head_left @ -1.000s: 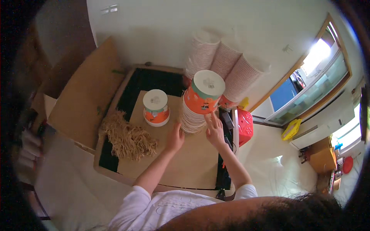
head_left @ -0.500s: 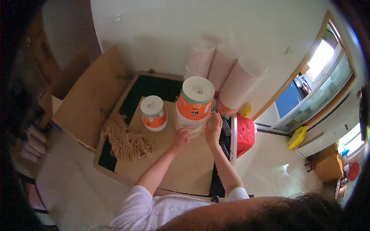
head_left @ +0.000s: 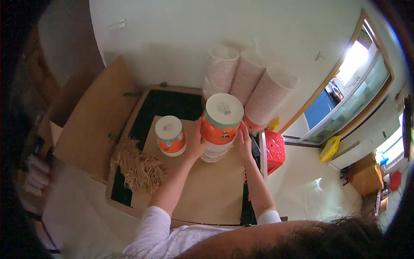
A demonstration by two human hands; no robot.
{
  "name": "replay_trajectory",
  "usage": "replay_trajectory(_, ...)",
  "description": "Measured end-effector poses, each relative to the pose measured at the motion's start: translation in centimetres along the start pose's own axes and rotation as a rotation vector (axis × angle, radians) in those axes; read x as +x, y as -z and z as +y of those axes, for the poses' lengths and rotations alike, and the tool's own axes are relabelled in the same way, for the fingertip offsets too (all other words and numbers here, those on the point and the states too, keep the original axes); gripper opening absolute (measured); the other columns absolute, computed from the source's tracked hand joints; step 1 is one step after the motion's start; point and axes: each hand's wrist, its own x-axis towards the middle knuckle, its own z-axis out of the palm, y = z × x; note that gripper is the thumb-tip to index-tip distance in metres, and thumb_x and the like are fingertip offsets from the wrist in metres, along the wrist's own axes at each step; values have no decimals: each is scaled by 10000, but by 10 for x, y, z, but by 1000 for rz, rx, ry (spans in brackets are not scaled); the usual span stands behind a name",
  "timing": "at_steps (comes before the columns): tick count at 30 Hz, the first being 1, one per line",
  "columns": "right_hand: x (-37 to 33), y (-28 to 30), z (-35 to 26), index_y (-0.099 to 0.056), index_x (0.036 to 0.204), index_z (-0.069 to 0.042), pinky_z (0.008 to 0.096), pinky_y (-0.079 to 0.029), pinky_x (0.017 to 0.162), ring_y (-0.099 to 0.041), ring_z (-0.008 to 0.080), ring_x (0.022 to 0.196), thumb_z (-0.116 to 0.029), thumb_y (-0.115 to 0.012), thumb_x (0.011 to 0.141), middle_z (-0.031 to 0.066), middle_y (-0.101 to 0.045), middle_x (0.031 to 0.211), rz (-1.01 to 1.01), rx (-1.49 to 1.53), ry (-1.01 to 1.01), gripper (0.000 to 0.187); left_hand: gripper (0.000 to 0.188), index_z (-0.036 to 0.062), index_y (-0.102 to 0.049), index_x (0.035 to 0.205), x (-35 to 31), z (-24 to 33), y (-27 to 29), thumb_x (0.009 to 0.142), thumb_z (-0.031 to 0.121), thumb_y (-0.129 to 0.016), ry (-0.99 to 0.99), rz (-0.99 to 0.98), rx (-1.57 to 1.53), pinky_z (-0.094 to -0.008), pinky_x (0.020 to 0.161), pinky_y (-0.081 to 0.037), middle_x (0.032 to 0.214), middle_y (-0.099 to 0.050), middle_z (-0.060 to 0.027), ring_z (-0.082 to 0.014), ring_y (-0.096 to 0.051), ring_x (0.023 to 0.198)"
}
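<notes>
A nested stack of paper tubs (head_left: pixel 219 133) stands upside down on the cardboard sheet (head_left: pixel 207 190). Its top tub has an orange wall, a green band and a white base; white rims show below. My left hand (head_left: pixel 197 144) presses on the stack's left side, fingers partly hidden behind it. On the opposite side my right hand (head_left: pixel 244 142) curves against the wall, so the stack sits between both palms. Left of it, a shorter pair of matching tubs (head_left: pixel 171 136) is also upside down. Nearer my left forearm lies a heap of tan shredded paper strands (head_left: pixel 140 166).
Three tall stacks of tubs (head_left: pixel 269 97) in clear plastic stand behind, against the wall. A large open cardboard box (head_left: pixel 92 125) is at the left. Beyond the table's right edge is a red plastic stool (head_left: pixel 274 151); a yellow bag (head_left: pixel 330 148) lies on the floor farther right.
Both hands have moved up from the lower white rims to the orange part of the stack and closed in on its sides. The short tubs and the strands stay in place.
</notes>
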Motion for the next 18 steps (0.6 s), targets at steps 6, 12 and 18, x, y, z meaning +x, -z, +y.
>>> replay_trajectory(6,12,2,-25,-401,1218,-37,367,-267,975,-363,305,1156,-46,-415,821,158,-390,1241,124,-383,207,397,452,25,-437,1154,-6,-49,28,714,-75,-408,86,139,-26,-312,866,-379,1112,-491,-134,-285,-470,1045)
replay_trajectory(12,24,-20,-75,-548,1090,-89,469,-222,988,-361,275,1176,-78,-483,797,131,-443,1213,-155,-1054,513,300,319,39,-500,1025,-11,-84,74,724,-58,-462,211,251,176,-350,848,-385,1004,-509,-121,-290,-463,1008)
replay_trajectory(18,20,-34,-79,-558,1074,-126,506,-203,984,-383,268,1154,-104,-525,755,96,-453,1206,-97,-958,528,322,269,45,-512,998,-22,-130,128,738,-21,-491,284,329,407,-375,841,-380,994,-505,-133,-313,-461,982)
